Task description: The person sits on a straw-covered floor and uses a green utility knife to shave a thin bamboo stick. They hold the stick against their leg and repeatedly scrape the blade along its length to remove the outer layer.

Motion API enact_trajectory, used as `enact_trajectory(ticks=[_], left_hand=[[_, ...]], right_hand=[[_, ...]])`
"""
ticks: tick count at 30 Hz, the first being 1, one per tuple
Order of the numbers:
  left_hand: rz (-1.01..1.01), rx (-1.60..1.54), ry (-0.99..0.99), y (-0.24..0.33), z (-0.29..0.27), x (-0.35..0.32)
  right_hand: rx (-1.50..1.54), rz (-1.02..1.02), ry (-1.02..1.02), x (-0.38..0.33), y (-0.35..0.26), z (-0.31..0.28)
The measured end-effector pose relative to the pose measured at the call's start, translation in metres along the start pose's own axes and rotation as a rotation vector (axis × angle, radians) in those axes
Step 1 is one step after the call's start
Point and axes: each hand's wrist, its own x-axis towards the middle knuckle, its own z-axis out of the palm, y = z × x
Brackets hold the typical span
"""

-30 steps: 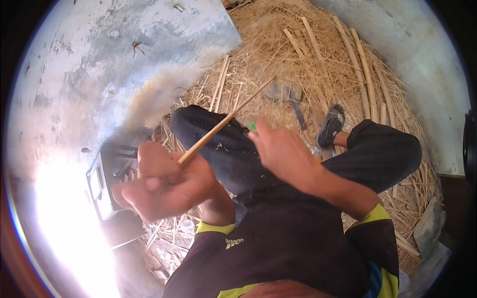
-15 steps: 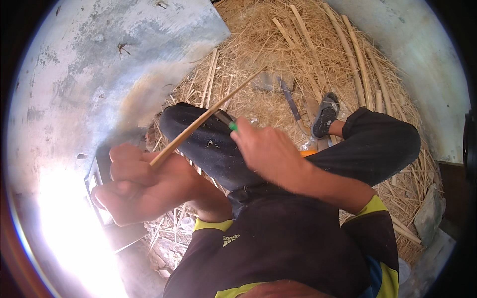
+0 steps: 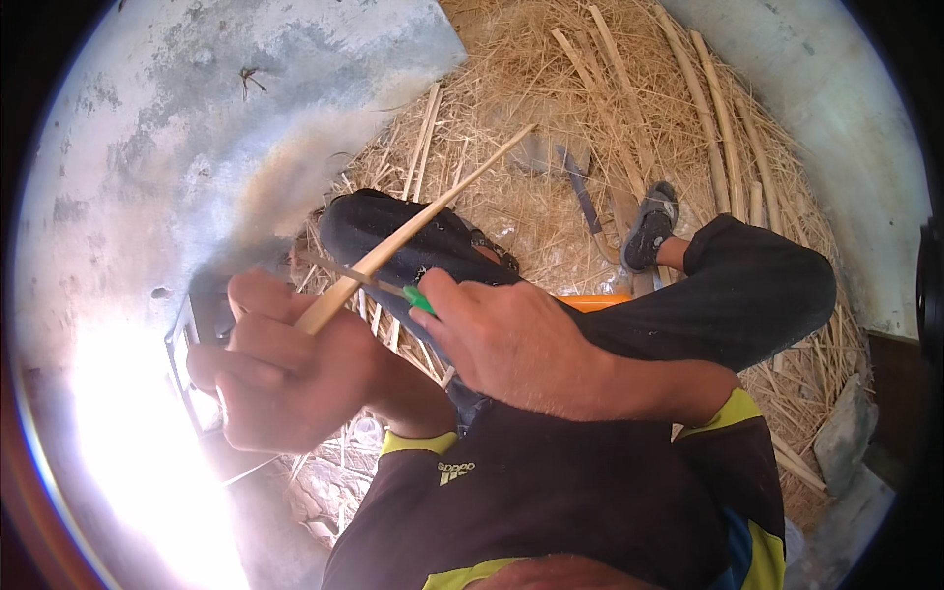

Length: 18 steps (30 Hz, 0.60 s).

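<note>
My left hand point(image 3: 290, 369) is closed round the thick end of a pale, tapering wooden strip point(image 3: 405, 232), which slants up and away to the right over my left knee. In my right hand point(image 3: 506, 339) is a knife with a green handle point(image 3: 420, 299). Its narrow blade point(image 3: 356, 276) lies across the strip, close to the fingers of my left hand. The strip's near end is hidden inside my left fist.
Shavings and straw-like scraps point(image 3: 492, 59) cover the floor. A dark-bladed tool point(image 3: 580, 192) lies beyond my legs, beside my shoed foot point(image 3: 650, 226). Long poles point(image 3: 723, 128) rest at the far right. Pale walls point(image 3: 197, 147) rise on both sides. An orange object point(image 3: 590, 302) sits under my leg.
My right hand has drawn the knife down along the strip toward my left hand. My left hand still grips the strip, which has shifted slightly.
</note>
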Motion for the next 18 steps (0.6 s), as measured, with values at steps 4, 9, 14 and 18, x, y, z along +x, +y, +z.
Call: enact_trajectory(ticks=[4, 9, 14, 18], left_hand=[[0.112, -0.2, -0.17, -0.005, -0.023, 0.004], [0.096, -0.242, -0.113, -0.005, -0.023, -0.002], [0.048, -0.186, -0.057, -0.004, -0.02, 0.0], [0.042, -0.1, -0.035, -0.001, -0.01, -0.002]], right_hand=[[-0.174, 0.119, -0.008, -0.002, 0.013, 0.007], [-0.062, -0.012, -0.014, -0.01, -0.009, -0.004], [-0.248, 0.26, -0.052, 0.001, 0.024, 0.006], [-0.072, 0.087, -0.025, -0.008, -0.005, -0.002]])
